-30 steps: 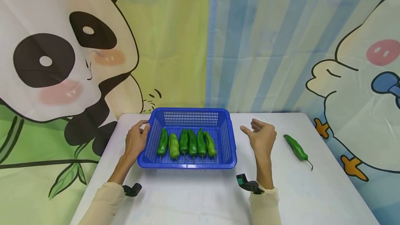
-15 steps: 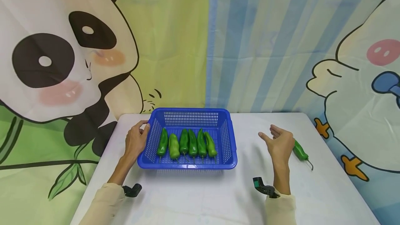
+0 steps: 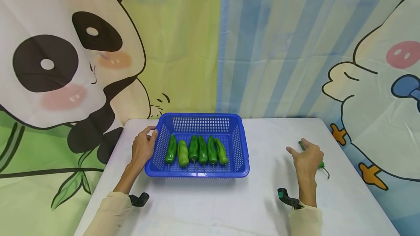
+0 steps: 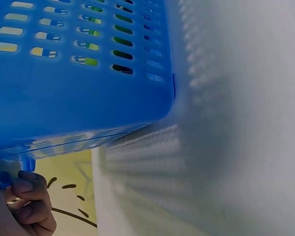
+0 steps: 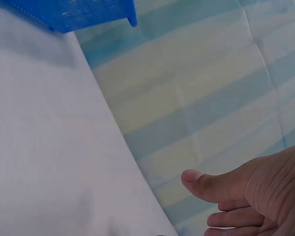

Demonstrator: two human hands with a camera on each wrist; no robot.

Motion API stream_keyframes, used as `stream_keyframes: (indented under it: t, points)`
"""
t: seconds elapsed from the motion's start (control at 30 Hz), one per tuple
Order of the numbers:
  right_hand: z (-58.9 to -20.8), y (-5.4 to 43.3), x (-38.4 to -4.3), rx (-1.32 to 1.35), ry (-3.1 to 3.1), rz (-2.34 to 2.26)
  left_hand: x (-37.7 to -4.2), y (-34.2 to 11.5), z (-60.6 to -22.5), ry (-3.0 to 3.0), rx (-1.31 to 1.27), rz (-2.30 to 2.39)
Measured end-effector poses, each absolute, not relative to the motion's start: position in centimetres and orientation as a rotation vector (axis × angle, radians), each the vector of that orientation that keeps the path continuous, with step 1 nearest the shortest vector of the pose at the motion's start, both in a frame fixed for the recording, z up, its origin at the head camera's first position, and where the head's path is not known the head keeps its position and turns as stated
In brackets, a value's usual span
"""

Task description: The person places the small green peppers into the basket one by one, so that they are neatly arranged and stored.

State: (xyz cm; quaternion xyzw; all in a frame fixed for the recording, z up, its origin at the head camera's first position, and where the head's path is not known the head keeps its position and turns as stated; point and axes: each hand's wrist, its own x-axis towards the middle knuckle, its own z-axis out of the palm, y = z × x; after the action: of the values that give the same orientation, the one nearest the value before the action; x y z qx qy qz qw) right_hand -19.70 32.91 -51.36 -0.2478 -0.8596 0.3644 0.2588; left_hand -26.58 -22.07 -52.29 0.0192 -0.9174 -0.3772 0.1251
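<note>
My left hand (image 3: 142, 148) grips the left rim of a blue plastic basket (image 3: 197, 174). In the left wrist view, the curled fingers (image 4: 35, 201) hold the basket's edge. Inside lie several green peppers (image 3: 193, 149) side by side in a row, stems toward me. Over on the right, my right hand (image 3: 307, 158) is above a single green pepper (image 3: 322, 164), with thumb and fingers spread apart and nothing between them. It covers the pepper's middle; only the tip and the stem end show. Whether it touches the pepper I cannot tell.
A white-covered table (image 3: 203, 207) carries the basket and the lone pepper. Behind it hangs a printed curtain (image 3: 279, 46) with stripes and cartoon animals, close to the table's back edge.
My right hand has moved right, from beside the basket to over the lone pepper, now partly hiding it. The left hand and the basket have stayed in place.
</note>
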Motion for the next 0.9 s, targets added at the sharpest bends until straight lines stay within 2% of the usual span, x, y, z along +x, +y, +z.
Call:
stream_keyframes:
  t: [0.6,0.9]
  points:
    - [-54.2,37.1,-19.7,-0.838,-2.363,0.965,-26.7,-22.0,-52.5,-2.665,0.065,-1.093]
    - [-55.5,39.0,-20.3,-0.808,-2.369,0.888,-26.6,-22.0,-52.3,-2.666,0.065,-1.101]
